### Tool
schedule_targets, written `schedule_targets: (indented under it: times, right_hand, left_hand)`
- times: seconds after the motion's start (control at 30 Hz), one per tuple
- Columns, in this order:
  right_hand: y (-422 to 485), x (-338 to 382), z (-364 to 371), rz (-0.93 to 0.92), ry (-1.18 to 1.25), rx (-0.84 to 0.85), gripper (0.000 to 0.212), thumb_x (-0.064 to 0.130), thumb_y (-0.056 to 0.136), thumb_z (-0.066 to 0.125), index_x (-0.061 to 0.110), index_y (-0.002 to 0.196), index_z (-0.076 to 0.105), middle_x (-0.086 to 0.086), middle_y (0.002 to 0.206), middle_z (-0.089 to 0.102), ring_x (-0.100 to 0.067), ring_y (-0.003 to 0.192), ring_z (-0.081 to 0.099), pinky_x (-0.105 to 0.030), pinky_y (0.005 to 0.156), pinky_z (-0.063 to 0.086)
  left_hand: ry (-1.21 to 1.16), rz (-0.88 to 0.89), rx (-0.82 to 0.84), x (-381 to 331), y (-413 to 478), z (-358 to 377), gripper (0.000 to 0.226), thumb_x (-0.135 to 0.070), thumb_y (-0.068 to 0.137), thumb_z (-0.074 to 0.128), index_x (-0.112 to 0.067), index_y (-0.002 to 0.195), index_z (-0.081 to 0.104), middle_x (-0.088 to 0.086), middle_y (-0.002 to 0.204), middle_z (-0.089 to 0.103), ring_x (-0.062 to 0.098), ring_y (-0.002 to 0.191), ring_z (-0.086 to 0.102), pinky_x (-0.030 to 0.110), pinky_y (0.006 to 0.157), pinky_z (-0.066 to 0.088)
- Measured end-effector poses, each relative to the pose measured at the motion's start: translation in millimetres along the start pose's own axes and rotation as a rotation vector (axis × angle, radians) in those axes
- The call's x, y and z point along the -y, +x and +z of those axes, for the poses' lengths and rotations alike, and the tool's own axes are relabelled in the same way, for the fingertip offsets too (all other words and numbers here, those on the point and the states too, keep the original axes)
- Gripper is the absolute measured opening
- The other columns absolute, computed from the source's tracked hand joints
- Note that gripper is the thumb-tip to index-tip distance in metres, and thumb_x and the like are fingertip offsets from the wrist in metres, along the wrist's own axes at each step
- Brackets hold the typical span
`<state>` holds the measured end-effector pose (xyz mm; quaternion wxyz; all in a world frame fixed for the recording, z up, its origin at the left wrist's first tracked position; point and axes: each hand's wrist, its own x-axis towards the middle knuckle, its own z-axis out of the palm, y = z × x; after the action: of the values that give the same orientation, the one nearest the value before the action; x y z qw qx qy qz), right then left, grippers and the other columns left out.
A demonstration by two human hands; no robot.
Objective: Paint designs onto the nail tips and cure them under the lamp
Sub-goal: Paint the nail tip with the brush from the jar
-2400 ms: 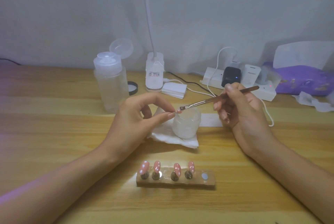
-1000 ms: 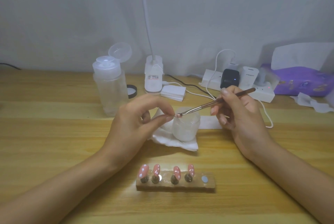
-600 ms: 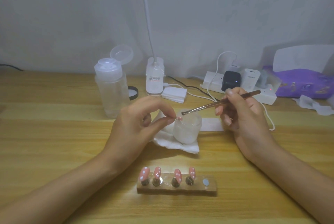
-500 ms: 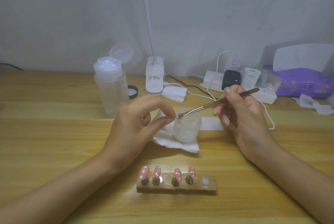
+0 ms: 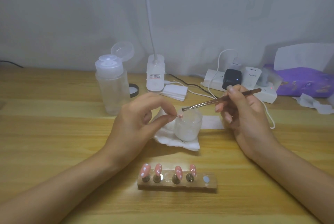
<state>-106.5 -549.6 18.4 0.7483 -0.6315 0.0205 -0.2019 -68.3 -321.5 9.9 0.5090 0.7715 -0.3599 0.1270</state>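
Observation:
My left hand pinches a small pink nail tip between thumb and forefinger, over the near rim of a frosted jar. My right hand grips a thin metal nail brush; its tip hovers just above and right of the held nail tip. Near the table's front edge a wooden holder carries several pink nail tips with white dots on small stands, and one bare magnet spot at its right end. The white lamp's base stands at the back.
A clear pump bottle with its lid flipped up stands back left, a black cap beside it. The jar sits on a white wipe. A power strip with chargers, cables and a purple tissue pack line the back right.
The brush tip has lifted slightly away from the pinched nail tip after touching it half a second ago. My left hand has kept its pinch over the jar.

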Motion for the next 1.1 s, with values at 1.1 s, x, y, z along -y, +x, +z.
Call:
schedule_targets:
  times: [1.1]
  right_hand:
    - [0.3,-1.1,-0.7,0.004,-0.013,-0.024,0.025,0.026,0.101,0.052,0.02,0.077,0.051,-0.002,0.059,0.065,-0.008,0.042,0.04,-0.02,0.044,0.027]
  left_hand:
    - [-0.003,-0.048,0.016,3.2,0.3,0.0,0.01,-0.017,0.084,0.077,-0.024,0.08,0.07,-0.008,0.088,0.066,0.007,0.055,0.037,0.008,0.057,0.033]
